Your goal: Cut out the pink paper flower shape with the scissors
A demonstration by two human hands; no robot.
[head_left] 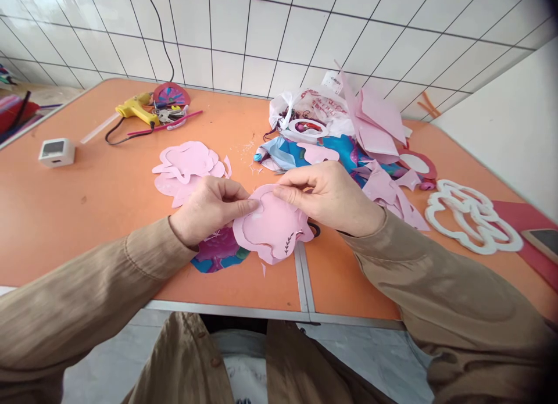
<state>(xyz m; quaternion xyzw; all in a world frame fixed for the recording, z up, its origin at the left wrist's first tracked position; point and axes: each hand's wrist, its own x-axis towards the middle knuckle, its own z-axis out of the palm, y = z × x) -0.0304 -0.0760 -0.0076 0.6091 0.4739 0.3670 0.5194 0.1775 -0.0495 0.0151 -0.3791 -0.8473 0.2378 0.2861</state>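
Note:
Pink paper cutouts (272, 221), layered and wavy-edged, are held up between my two hands above the table's front half. My left hand (213, 209) pinches their left edge between thumb and fingers. At the upper right edge, my right hand (326, 195) grips them the same way. A dark leafy sprig mark shows on the lower right of the top layer. Below my left hand lies a blue and purple patterned piece (220, 253), partly covered. Black scissor-like handles (314, 229) peek out behind the cutouts. More pink cutouts (192, 163) lie stacked beyond my left hand.
At the back left are a yellow glue gun (138, 108), pliers (170, 114) and a small white box (57, 152). A plastic bag (322, 110), patterned cloth (288, 154) and pink scraps (379, 125) crowd the back right. White cloud-shaped frames (473, 218) lie far right.

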